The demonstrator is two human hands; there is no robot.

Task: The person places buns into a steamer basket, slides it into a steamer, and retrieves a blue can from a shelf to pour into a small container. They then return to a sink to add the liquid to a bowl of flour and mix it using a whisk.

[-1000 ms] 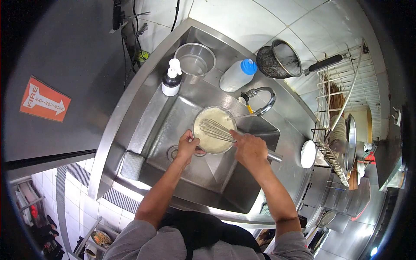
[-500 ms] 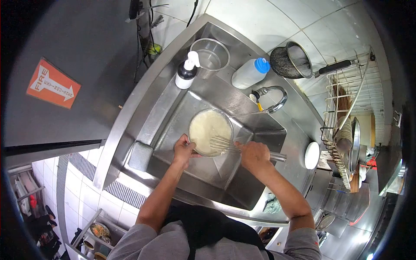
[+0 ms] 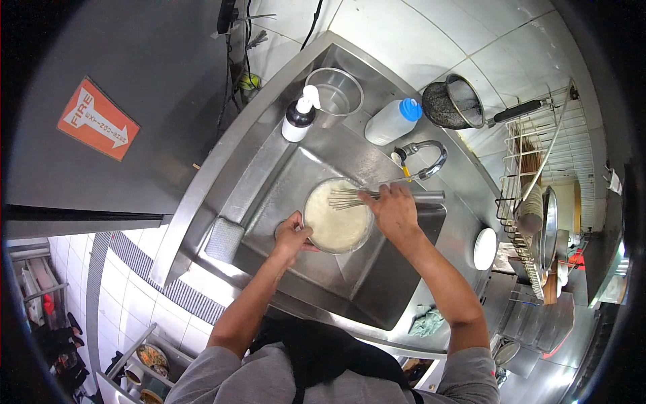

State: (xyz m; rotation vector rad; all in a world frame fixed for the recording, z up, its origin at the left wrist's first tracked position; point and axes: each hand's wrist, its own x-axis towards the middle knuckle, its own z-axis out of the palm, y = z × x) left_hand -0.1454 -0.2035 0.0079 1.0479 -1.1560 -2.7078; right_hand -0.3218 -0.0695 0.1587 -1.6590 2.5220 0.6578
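Note:
A round bowl (image 3: 369,229) of pale, creamy liquid (image 3: 334,225) is over the basin of the steel sink (image 3: 269,202). My left hand (image 3: 293,237) grips the bowl's left rim, thumb on top and fingers below. In my right hand (image 3: 396,210) is a metal wire whisk (image 3: 346,197), held by its handle, which points right. The whisk's wires lie in the upper part of the liquid, slanting in from the right. Above my right hand arches the faucet (image 3: 434,161).
Behind the basin stand a pump bottle (image 3: 298,121), a clear container (image 3: 340,101) and a white bottle with blue cap (image 3: 392,122). A dark strainer (image 3: 447,104) leans at the wall beside a wire rack (image 3: 538,188). A grey sponge (image 3: 225,239) lies on the left ledge, a green cloth (image 3: 426,323) at front right.
My right hand has moved up with the whisk, from the middle of the liquid toward the far side of the bowl. My left hand keeps its grip on the rim. The view shifts slightly.

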